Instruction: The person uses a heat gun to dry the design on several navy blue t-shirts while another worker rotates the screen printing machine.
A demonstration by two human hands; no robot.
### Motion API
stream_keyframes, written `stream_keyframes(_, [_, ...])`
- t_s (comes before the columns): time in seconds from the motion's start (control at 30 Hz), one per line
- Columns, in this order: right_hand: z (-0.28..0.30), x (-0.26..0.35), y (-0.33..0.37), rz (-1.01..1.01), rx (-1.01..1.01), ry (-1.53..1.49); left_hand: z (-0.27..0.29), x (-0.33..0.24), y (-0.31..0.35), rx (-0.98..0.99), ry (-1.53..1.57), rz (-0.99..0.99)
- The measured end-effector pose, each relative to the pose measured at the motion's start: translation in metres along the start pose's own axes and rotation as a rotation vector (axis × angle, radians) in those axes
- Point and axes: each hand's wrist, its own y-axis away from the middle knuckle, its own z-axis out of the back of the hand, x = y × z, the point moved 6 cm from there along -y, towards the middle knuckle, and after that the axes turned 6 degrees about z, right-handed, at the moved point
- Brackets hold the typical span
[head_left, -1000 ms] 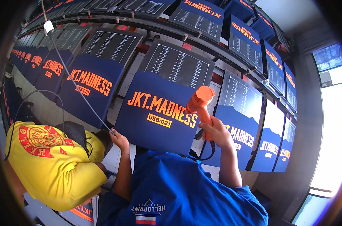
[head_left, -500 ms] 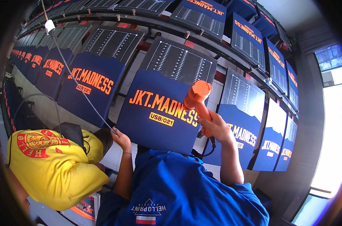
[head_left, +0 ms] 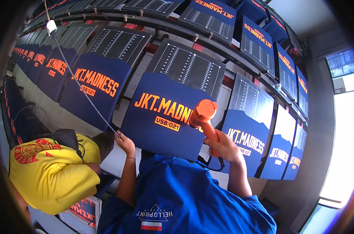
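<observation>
My right hand (head_left: 225, 147) is wrapped round the handle of an orange hair dryer (head_left: 205, 112). The dryer is held above the right side of a navy T-shirt (head_left: 153, 136), covering part of its orange print. That shirt lies flat over a dark printing board (head_left: 179, 64) with white scale marks. From the dryer's handle a black cord (head_left: 215, 169) loops down toward my body. The fingers of my left hand (head_left: 126, 145) close on a thin grey cable (head_left: 81, 87), beside the board's lower left corner. The cable slopes up to a white connector (head_left: 51, 27) at upper left.
More boards with printed navy shirts (head_left: 95, 76) stand in a row on both sides, with another row beyond a dark rail (head_left: 161, 29). A person in a yellow shirt (head_left: 56, 175) bends close on my left, near a framed screen (head_left: 83, 210). A bright window (head_left: 343, 136) is at far right.
My right hand and the hair dryer have moved down a little over the print. The person in yellow has shifted left and down, showing more of the framed screen. My left hand stays on the cable.
</observation>
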Motion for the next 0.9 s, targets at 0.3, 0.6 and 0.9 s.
stream_keyframes(0.3, [-0.01, -0.003, -0.011, 0.069, 0.039, -0.088, -0.003, 0.004, -0.004, 0.011, 0.041, -0.023])
stream_keyframes(0.6, [-0.001, 0.011, -0.033, 0.112, -0.037, -0.045, -0.002, -0.004, 0.0, -0.026, -0.047, -0.069])
stream_keyframes(0.9, [0.003, 0.01, -0.046, 0.115, -0.05, -0.095, -0.003, -0.004, 0.002, -0.053, -0.035, -0.087])
